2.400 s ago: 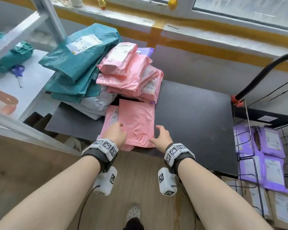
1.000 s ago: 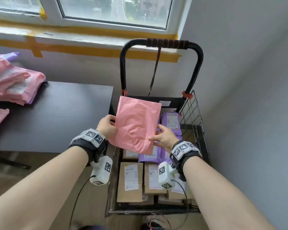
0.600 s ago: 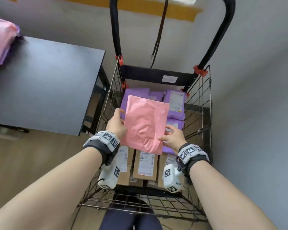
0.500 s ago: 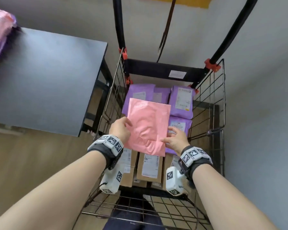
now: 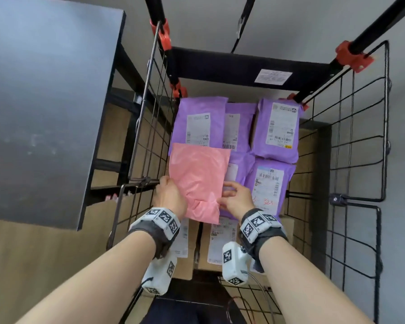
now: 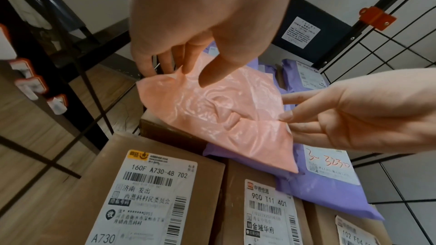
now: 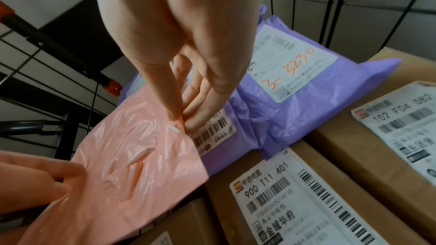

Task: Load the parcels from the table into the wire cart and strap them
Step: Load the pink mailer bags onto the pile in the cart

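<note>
A flat pink parcel (image 5: 199, 178) (image 6: 219, 115) (image 7: 132, 159) hangs low inside the black wire cart (image 5: 360, 136), over purple parcels (image 5: 274, 127) and brown boxes (image 6: 151, 193). My left hand (image 5: 170, 195) (image 6: 179, 74) pinches its left edge between thumb and fingers. My right hand (image 5: 234, 197) (image 7: 181, 116) pinches its right edge. The parcel's near end lies just above a purple parcel (image 6: 330, 183) (image 7: 283, 85) and the box labels. A black strap (image 5: 241, 24) hangs from the cart handle at the back.
The dark table (image 5: 45, 101) stands left of the cart, its corner close to the cart's left wire wall (image 5: 145, 141). Orange clamps (image 5: 351, 57) sit on the handle posts. The cart's right wall rises high beside my right arm.
I carried the pink parcel from the table over to the cart and lowered it inside. Both hands have kept hold of its edges throughout.
</note>
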`<action>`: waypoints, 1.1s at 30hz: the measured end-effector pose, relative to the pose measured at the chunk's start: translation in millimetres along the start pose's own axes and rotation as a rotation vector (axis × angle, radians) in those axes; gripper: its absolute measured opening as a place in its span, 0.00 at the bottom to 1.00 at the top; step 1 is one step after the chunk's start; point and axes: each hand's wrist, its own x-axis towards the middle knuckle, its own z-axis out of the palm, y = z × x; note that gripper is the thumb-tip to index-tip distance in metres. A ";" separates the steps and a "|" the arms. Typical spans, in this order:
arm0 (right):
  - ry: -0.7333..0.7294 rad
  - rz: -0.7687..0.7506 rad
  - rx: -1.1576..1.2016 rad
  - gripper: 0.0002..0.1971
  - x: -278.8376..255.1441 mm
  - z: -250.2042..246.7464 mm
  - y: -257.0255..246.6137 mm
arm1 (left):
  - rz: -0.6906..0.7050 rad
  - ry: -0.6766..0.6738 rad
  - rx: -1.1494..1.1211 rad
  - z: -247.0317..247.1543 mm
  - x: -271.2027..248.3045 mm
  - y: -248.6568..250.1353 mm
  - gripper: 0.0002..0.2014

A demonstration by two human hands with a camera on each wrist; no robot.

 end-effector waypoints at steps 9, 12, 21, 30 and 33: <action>0.012 -0.020 -0.136 0.21 4.7 11.6 4.4 | -0.092 -0.064 -0.089 4.2 -0.5 -1.0 0.25; -0.025 -0.027 -0.217 0.19 -11.4 6.1 0.1 | -0.044 -0.105 -0.119 -5.0 -16.8 -1.1 0.26; -0.063 -0.291 -0.715 0.18 -123.5 -31.5 -49.0 | 0.084 0.014 -0.132 -51.5 -130.1 2.1 0.23; -0.150 -0.625 -0.975 0.19 -241.8 33.3 -127.5 | 0.101 0.241 -0.107 -159.7 -224.2 -61.1 0.18; -0.192 -0.705 -1.013 0.18 -269.1 77.1 -149.7 | 0.061 0.321 -0.060 -202.7 -235.5 -99.2 0.16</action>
